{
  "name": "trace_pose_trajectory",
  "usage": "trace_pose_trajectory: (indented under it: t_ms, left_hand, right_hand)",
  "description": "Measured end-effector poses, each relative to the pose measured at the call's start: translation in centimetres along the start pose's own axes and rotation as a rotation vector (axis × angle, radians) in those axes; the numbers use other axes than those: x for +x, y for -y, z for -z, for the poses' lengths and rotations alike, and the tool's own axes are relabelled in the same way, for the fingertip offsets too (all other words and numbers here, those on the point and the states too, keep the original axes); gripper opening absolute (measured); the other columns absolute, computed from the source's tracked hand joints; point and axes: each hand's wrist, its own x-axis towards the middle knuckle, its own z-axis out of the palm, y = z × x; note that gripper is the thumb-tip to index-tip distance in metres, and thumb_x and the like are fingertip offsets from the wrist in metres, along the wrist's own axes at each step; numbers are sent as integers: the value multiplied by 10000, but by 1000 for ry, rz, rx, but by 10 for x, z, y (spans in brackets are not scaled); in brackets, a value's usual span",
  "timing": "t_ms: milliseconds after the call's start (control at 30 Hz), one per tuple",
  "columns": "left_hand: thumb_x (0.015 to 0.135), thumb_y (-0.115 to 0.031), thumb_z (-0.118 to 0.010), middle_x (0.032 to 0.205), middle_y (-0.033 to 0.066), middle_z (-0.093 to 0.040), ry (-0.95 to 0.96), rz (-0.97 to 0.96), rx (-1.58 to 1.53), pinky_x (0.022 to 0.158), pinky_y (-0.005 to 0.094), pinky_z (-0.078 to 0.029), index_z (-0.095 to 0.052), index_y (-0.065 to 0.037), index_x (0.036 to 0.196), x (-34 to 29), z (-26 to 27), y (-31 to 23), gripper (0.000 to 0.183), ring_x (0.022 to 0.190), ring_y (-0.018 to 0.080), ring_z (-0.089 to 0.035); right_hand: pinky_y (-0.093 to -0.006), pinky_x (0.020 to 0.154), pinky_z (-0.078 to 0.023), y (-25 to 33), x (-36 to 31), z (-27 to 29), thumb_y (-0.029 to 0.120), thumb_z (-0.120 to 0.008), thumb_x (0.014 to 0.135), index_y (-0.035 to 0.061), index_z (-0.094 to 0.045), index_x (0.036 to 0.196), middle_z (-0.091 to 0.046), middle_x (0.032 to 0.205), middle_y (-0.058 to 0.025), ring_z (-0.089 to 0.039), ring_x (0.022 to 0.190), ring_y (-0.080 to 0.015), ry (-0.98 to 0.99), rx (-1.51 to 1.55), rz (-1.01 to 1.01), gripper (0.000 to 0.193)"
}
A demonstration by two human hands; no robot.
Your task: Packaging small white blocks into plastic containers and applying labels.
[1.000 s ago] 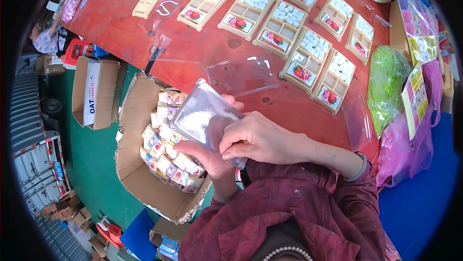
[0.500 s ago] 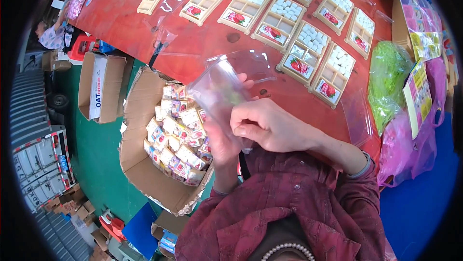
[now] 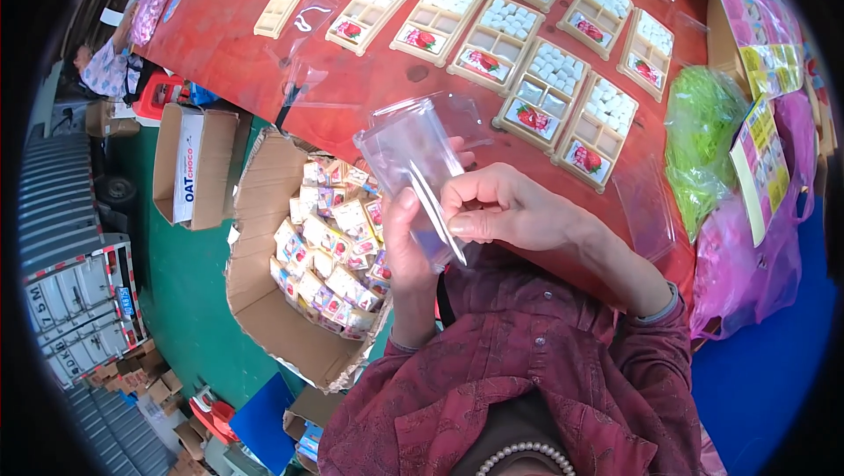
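Note:
My left hand point(image 3: 409, 261) is closed around a clear plastic box point(image 3: 396, 144), tilted in front of my chest, with fingertips showing behind its far side. A narrow white strip point(image 3: 433, 209) runs along the box's near right edge. My right hand point(image 3: 523, 208) pinches at this strip with thumb and forefinger; how much of it lies in the fingers is hidden. Beyond the hands, on the red table point(image 3: 369, 89), stand several cream compartment trays point(image 3: 596, 130) with small white pieces and strawberry picture cards. Flat clear plastic packaging point(image 3: 646, 212) lies right of them.
An open cardboard box point(image 3: 264, 300) of small wrapped packs point(image 3: 330, 252) stands at the left, beside the table. A bag of green shreds point(image 3: 703, 146) and a pink plastic bag point(image 3: 747, 274) are on the right. Another carton point(image 3: 215, 168) is farther left; a person's patterned sleeve point(image 3: 105, 72) shows behind it.
The clear box has turned in my left hand, and the white strip along its edge now shows. My right hand has shifted slightly right, its fingers now pinching at the strip.

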Motion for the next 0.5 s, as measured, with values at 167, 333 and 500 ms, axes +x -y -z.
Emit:
trace_pose_trajectory:
  t_ms: [167,333,500]
  left_hand:
    - [800,-338,-570,1200,209,-511,-10,62,-36,857,357,-482,-387,55,1262,-2,-1,8,633,1037,263,-563]
    - [803,-302,-574,1146,181,-547,-35,137,-61,725,294,-505,-408,50,1243,-6,9,9,588,906,200,-594]
    - [810,-272,-573,1106,147,-576,-40,83,62,717,269,-489,-428,43,1234,-4,-5,10,548,871,164,-590]
  right_hand:
    - [-207,583,-360,3,-3,-8,180,-536,898,28,-530,802,-480,713,31,-440,658,-34,-170,-120,26,180]
    - [-215,602,-402,4,-6,-14,168,-542,899,23,-541,816,-510,749,18,-486,680,-46,-302,45,-36,167]
    - [-228,580,-427,-1,-8,-17,95,-581,843,-4,-532,782,-540,710,-11,-499,677,-58,-445,-79,106,126]
